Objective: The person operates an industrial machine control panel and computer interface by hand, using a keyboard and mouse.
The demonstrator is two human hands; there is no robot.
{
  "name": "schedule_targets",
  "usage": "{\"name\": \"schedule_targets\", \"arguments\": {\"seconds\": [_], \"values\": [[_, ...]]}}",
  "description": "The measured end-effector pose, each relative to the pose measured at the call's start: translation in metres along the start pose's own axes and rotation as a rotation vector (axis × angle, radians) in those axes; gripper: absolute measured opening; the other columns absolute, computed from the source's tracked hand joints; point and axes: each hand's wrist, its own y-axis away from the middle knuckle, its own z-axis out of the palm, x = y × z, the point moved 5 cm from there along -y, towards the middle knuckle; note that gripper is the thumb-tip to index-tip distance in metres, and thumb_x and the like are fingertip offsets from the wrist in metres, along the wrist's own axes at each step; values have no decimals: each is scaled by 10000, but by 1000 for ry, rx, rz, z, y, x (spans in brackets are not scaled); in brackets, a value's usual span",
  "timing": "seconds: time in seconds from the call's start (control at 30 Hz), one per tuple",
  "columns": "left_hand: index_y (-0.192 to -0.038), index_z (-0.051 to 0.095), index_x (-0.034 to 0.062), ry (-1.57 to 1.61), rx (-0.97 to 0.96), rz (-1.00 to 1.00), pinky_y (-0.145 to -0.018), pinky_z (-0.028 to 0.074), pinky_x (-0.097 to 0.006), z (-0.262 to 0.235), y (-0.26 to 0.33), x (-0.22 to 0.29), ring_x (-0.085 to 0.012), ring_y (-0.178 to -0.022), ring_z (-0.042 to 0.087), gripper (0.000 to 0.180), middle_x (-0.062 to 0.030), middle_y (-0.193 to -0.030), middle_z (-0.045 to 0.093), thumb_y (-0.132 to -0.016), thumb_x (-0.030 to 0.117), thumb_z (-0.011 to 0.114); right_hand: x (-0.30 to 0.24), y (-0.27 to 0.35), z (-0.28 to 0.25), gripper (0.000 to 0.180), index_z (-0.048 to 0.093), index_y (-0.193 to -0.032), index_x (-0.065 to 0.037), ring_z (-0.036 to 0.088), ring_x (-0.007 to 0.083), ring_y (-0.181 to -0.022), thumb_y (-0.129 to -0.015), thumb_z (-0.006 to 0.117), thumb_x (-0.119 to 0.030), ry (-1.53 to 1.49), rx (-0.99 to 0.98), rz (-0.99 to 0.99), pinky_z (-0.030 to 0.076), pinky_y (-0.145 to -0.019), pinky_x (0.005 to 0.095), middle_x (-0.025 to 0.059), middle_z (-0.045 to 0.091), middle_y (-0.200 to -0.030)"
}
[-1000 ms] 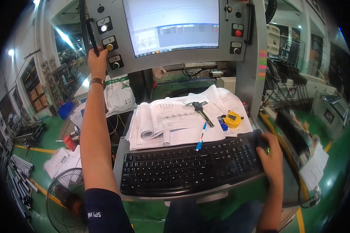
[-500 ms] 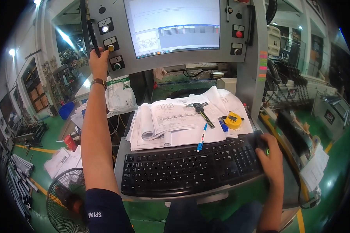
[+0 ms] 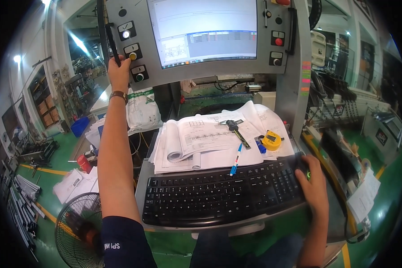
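My left hand (image 3: 119,75) is raised to the left edge of the grey control panel (image 3: 201,70), fingers wrapped round its black handle (image 3: 112,41). Its thumb reaches toward a yellow button (image 3: 133,56); whether it touches is unclear. A green button (image 3: 140,77) sits just below, and a lit white one (image 3: 126,34) above. At the lower right, my right hand (image 3: 315,183) rests closed over a dark computer mouse (image 3: 304,168), mostly covered by the fingers. Left of that hand lies a black keyboard (image 3: 219,198). The screen (image 3: 205,33) shows a drawing and a table of rows.
Behind the keyboard, drawing sheets (image 3: 201,134) carry a caliper (image 3: 237,133), a blue-and-white pen (image 3: 236,160) and a yellow tape measure (image 3: 271,140). A white bag (image 3: 143,111) stands behind my left forearm. A fan (image 3: 78,230) is at lower left, loose papers (image 3: 364,194) at right.
The whole view has shifted slightly, so everything sits a little further right. Both hands keep their places, the left at the handle and the right on the mouse.
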Motion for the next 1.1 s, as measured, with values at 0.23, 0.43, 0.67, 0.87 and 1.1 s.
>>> {"name": "schedule_targets", "arguments": {"seconds": [0.23, 0.43, 0.67, 0.87, 1.1], "values": [[-1171, 686, 46, 12, -10, -12, -796, 513, -273, 3, 2, 1, -89, -876, 623, 297, 20, -976, 672, -948, 169, 837, 2, -1, 1, 527, 603, -1485, -1, 645, 433, -1374, -1051, 727, -273, 28, -19, 6, 514, -1135, 473, 208, 579, -1576], [-1183, 687, 44, -1, -11, 6, -804, 516, -275, 0, -2, -4, -92, -879, 629, 299, 16, -984, 676, -953, 166, 832, 3, -1, 2, 524, 614, -1481, -11, 644, 430, -1371, -1046, 736, -277, 22, -25, -2, 513, -1134, 474, 206, 573, -1582], [-1186, 692, 42, -10, 0, -5, -805, 521, -277, 1, -2, -4, -96, -883, 636, 313, 13, -983, 687, -945, 174, 842, 3, 0, 2, 480, 649, -1440, -15, 660, 424, -1347, -1032, 748, -249, -17, 12, 29, 517, -1132, 468, 204, 588, -1567], [-1194, 697, 40, -27, 3, 3, -813, 525, -278, 0, -2, -4, -96, -887, 637, 323, 15, -996, 688, -942, 177, 845, 6, 2, -2, 444, 676, -1379, -11, 683, 413, -1319, -957, 743, -132, -3, 85, 8, 538, -1112, 452, 206, 635, -1506], [-1194, 697, 37, -28, -2, -3, -823, 528, -279, 2, 0, -2, -92, -893, 639, 322, 17, -991, 686, -945, 179, 842, 7, 2, -3, 418, 686, -1350, -8, 685, 416, -1318, -947, 728, -111, -20, 92, 46, 541, -1109, 451, 206, 644, -1495]]}}
